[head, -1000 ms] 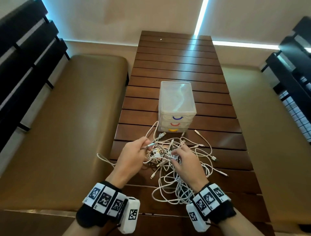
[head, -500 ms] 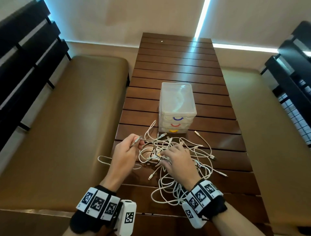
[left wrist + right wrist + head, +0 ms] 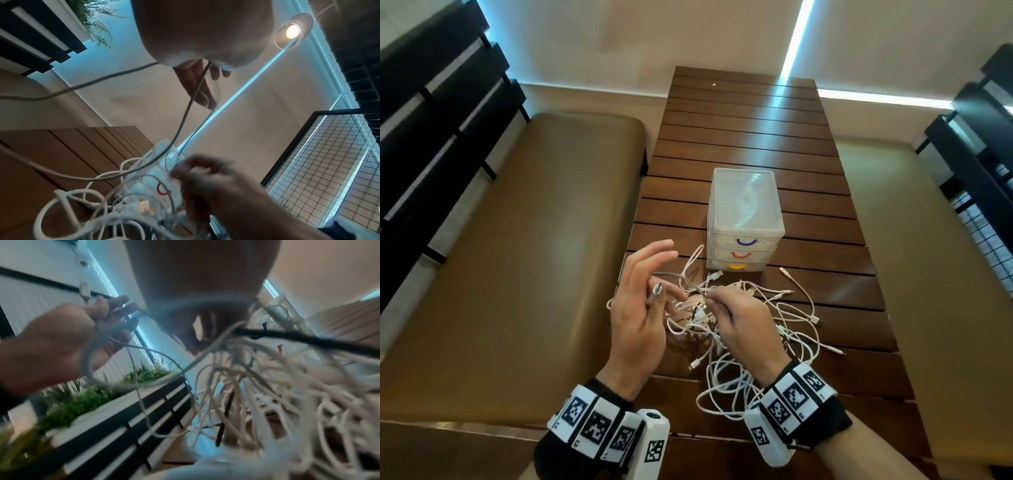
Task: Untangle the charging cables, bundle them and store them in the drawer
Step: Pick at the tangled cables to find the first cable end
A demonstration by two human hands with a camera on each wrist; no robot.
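Note:
A tangle of white charging cables (image 3: 767, 318) lies on the slatted wooden table (image 3: 739, 137), just in front of a clear three-drawer unit (image 3: 744, 212) whose blue, red and yellow handled drawers are all closed. My left hand (image 3: 654, 291) is raised at the tangle's left edge. It pinches one cable's metal plug (image 3: 656, 294) while its other fingers are spread. That plug (image 3: 84, 292) and my left hand (image 3: 72, 331) also show in the right wrist view, with cable looping round the hand. My right hand (image 3: 714, 299) hovers over the pile and pinches a few strands at its top.
Brown cushioned benches flank the table on the left (image 3: 524, 246) and the right (image 3: 935, 246), each with dark slatted backrests behind. Loose cable ends (image 3: 815, 318) trail to the right of the pile. The table's far half (image 3: 743, 102) carries nothing.
My left hand has pulled the plug up and leftwards out of the pile and spread its other fingers. My right hand has gone from lying on the tangle to pinching strands at its top.

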